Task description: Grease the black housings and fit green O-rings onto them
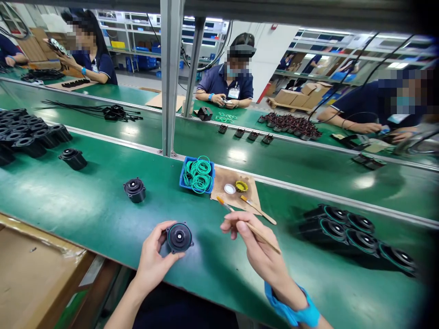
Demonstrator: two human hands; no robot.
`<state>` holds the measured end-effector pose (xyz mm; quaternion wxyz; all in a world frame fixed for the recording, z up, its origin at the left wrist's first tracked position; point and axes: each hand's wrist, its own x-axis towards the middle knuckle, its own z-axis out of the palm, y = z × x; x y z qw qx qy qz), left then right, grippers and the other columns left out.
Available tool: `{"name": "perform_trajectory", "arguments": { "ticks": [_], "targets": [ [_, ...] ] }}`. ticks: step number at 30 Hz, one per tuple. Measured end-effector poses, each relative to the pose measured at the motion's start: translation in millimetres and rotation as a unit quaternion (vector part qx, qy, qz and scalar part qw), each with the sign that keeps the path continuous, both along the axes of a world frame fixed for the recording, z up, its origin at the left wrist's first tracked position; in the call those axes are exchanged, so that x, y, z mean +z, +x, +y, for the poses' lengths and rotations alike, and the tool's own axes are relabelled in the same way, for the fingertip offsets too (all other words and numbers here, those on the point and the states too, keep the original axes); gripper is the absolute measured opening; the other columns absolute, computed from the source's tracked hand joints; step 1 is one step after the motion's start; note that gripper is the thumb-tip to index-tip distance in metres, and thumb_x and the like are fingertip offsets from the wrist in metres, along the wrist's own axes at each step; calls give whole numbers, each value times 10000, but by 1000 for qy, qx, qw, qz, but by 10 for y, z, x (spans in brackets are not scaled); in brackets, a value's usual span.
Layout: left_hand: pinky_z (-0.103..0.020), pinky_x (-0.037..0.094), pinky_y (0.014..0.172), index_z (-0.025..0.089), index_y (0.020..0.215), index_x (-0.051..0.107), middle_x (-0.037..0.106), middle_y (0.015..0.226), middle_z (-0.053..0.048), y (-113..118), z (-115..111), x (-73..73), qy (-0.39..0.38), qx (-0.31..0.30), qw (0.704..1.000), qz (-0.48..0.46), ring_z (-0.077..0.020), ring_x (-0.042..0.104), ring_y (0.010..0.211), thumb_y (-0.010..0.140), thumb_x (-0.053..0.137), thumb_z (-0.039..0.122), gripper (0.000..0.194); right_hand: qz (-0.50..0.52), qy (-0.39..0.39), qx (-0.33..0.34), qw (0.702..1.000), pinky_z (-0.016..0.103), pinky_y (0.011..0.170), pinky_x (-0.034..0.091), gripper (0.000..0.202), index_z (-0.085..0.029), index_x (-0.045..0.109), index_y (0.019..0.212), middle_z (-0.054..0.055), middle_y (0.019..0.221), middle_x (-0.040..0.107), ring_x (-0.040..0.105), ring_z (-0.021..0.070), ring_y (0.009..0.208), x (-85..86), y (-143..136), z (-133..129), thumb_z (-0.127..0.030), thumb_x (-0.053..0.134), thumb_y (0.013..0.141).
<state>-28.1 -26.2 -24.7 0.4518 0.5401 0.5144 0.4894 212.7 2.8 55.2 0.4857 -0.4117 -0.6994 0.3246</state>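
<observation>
My left hand (158,250) is closed around the side of a round black motor housing (179,237), its top facing up with a green ring round the rim. Between the thumb and fingers of my right hand (255,242) is a thin paintbrush (262,238) with orange bristles, pointing up and left. The bristles are above the brown cardboard's near edge, apart from the housing. On that cardboard (219,178) lie a small yellow pot (241,186) and a white lid (229,188). A second brush (259,210) rests across its edge.
A blue bin (181,180) holds green rubber rings. Two black housings (135,190) stand at left, with a cluster (27,132) farther left. Several ringed housings (360,237) stand at right. A metal post (168,82) rises behind the bench; co-workers (224,84) sit beyond the conveyor.
</observation>
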Motion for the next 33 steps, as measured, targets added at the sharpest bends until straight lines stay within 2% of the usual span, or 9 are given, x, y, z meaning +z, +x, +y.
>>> {"name": "perform_trajectory", "arguments": {
  "ticks": [6,9,12,15,17,22,25,28,33],
  "targets": [
    [-385,486,1042,240,1218,596,593,1264,-95,-8,-21,54,40,-79,996,29,-254,585,1211,716,758,115,542,-109,19,80,991,312,847,516,175,-217,586,996,72,1020,680,643,177,943,24,-18,-39,-171,419,1018],
    [-393,489,1044,255,1237,595,600,1242,-91,12,-8,57,47,-126,990,47,-253,600,1189,714,780,128,569,-152,48,140,977,336,883,500,199,-223,563,1009,88,1098,664,619,185,1014,23,-80,-53,-121,391,1005],
    [-400,485,1059,258,1294,536,622,1290,-104,41,-4,19,42,-151,987,26,-254,606,1218,754,764,168,593,-180,75,160,968,378,929,483,27,-211,539,985,114,1118,636,573,230,1118,-7,-161,-81,-204,526,962],
    [-400,511,1036,260,1324,480,653,1296,-116,54,-4,-61,52,-146,987,40,-259,630,1209,799,739,240,586,-210,59,167,962,406,976,468,352,-200,511,983,133,1141,603,541,279,1168,-76,-239,-119,-360,764,799],
    [-422,531,1012,269,1341,461,685,1261,-116,53,17,-132,74,-136,984,87,-272,656,1175,815,725,281,589,-235,43,152,959,383,957,480,443,-199,496,958,128,1130,592,558,271,1122,-138,-270,-139,-376,830,728],
    [-456,545,995,320,1454,352,617,1379,-107,46,103,-293,127,-160,968,143,-295,643,1198,830,707,305,717,-261,10,74,962,276,803,504,470,-225,443,908,45,1013,544,570,189,914,-150,-117,-150,-235,839,656],
    [-433,580,955,331,1450,376,598,1403,-98,20,116,-355,141,-139,971,137,-300,662,1168,822,712,300,713,-310,34,-77,947,251,752,481,397,-230,418,876,16,957,531,547,163,844,4,228,-33,-249,778,711],
    [-395,604,915,320,1413,423,635,1356,-88,-15,132,-406,141,-112,975,133,-285,692,1117,843,686,296,629,-441,17,-277,853,276,751,463,282,-213,432,851,34,927,539,551,179,844,157,738,244,-297,698,808],
    [-353,620,869,283,1327,533,644,1313,-104,2,135,-365,164,-102,966,171,-271,709,1068,841,688,292,510,-512,-68,-410,752,408,777,451,179,-132,539,910,138,970,595,590,283,908,213,1454,609,-262,651,861]
  ]
}}
